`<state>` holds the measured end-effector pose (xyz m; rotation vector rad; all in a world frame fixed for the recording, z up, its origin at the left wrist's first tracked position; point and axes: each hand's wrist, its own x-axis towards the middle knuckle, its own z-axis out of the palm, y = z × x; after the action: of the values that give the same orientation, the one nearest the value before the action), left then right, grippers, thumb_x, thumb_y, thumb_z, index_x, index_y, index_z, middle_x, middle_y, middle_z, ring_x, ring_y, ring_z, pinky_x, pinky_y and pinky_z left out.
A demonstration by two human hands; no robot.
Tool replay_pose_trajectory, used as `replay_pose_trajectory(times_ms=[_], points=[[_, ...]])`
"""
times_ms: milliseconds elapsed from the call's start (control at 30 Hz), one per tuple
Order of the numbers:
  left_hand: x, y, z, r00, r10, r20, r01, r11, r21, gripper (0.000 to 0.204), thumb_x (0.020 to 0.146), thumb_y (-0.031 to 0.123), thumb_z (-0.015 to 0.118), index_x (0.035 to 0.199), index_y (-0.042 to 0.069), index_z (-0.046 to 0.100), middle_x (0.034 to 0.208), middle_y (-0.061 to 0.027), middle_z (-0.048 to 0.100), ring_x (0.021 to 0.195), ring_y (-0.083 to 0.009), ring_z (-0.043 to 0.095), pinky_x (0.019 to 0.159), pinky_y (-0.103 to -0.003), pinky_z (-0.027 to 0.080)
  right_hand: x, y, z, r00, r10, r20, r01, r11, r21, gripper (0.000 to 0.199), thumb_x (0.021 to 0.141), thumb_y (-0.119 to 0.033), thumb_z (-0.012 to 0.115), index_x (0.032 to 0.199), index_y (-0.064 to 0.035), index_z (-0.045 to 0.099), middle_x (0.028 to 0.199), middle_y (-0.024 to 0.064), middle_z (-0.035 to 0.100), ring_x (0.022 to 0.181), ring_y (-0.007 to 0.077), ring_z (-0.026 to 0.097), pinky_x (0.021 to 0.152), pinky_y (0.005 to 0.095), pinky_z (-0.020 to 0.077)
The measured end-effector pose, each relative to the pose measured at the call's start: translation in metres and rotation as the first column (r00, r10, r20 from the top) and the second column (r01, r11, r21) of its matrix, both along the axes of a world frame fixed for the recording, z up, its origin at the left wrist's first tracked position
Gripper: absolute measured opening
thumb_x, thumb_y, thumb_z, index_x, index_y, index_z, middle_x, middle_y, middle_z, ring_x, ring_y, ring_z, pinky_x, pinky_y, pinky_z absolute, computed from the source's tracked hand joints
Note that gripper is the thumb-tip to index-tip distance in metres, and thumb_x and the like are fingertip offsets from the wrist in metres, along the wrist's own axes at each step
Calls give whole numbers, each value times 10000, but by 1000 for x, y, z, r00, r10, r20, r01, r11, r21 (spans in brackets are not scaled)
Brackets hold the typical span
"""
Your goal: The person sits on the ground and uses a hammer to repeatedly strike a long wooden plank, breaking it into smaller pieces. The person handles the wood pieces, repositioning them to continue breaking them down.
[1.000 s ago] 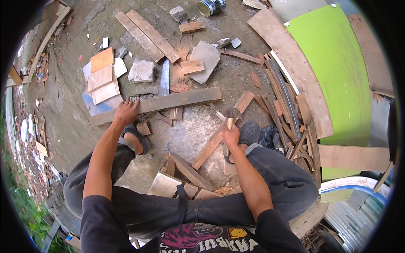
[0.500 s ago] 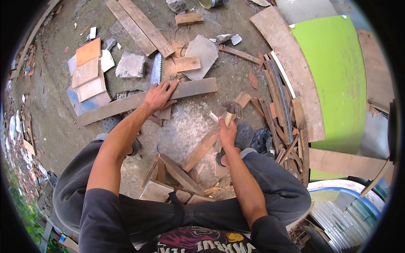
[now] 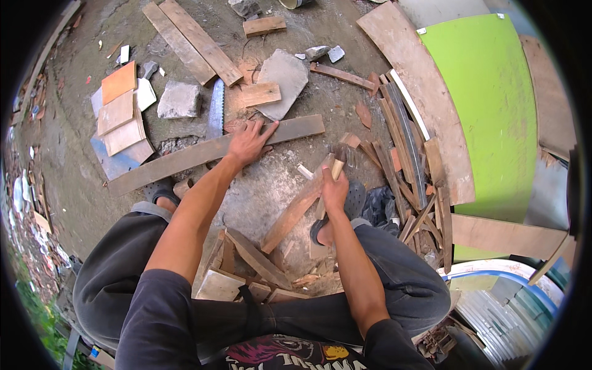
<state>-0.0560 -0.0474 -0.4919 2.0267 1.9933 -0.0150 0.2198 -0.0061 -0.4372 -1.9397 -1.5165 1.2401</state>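
Note:
A long, weathered wooden plank (image 3: 179, 159) lies slantwise across the ground in front of me. My left hand (image 3: 248, 143) grips it right of its middle, fingers over the top and thumb by the near edge. Between my feet, my right hand (image 3: 335, 190) is closed round the pale wooden handle of a hammer (image 3: 337, 169). The dark head beyond the fist is blurred. Beneath that hand a shorter reddish board (image 3: 290, 217) slants down to the left. A handsaw (image 3: 216, 111) with a bluish blade lies just past the plank, its handle end hidden.
Stone blocks (image 3: 179, 100) and a flat slab (image 3: 283, 83) lie beyond the plank. Thin board pieces (image 3: 120, 114) are stacked left. Scrap wood (image 3: 407, 148) heaps at right beside a green panel (image 3: 487, 117). Offcuts (image 3: 256, 259) sit between my legs.
The plank has shifted right over the ground, and my left hand has moved right with it. My right hand has risen slightly, still holding the hammer. The whole view has swung a little.

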Motion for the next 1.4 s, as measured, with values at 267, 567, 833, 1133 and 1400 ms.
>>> replay_pose_trajectory(times_ms=[267, 567, 833, 1133, 1400], points=[[-4, -10, 0, 1000, -4, -19, 5, 999, 42, 524, 929, 504, 525, 1358, 216, 434, 1355, -140, 435, 1240, -326, 424, 1022, -514, 362, -21, 19, 14, 996, -58, 63, 72, 965, -254, 398, 871, -359, 660, 917, 35, 621, 738, 173, 649, 742, 313, 660, 705, 425, 486], [5, -8, -4, 993, 97, 59, -96, 995, -22, 565, 933, 507, 533, 1367, 163, 421, 1352, -158, 437, 1260, -327, 425, 1104, -526, 282, -27, 37, 14, 963, 136, 232, -135, 991, -20, 433, 852, -392, 656, 931, 34, 632, 815, 267, 653, 801, 438, 641, 741, 479, 473], [14, 6, 12, 964, 264, 40, -253, 952, -174, 789, 847, 504, 656, 1412, 41, 356, 1303, -152, 472, 1260, -315, 443, 1109, -529, 278, -39, 30, 16, 940, 261, 220, -230, 960, -158, 412, 856, -369, 655, 909, 38, 627, 799, 254, 651, 780, 412, 644, 725, 461, 476], [16, 8, 8, 955, 297, 12, -288, 935, -207, 814, 835, 470, 685, 1426, 30, 338, 1305, -168, 468, 1274, -325, 424, 1121, -541, 254, -78, 37, 59, 994, 107, 2, -100, 925, 367, 322, 848, -246, 656, 969, 52, 641, 782, 238, 647, 778, 376, 654, 745, 435, 494], [9, 17, -2, 965, 262, 15, -254, 948, -194, 814, 812, 499, 705, 1380, 22, 368, 1311, -183, 473, 1263, -328, 429, 1078, -507, 275, -50, 23, 25, 949, 185, 257, -178, 983, -52, 298, 801, -211, 632, 881, 75, 644, 763, 283, 650, 790, 422, 674, 709, 461, 498]])
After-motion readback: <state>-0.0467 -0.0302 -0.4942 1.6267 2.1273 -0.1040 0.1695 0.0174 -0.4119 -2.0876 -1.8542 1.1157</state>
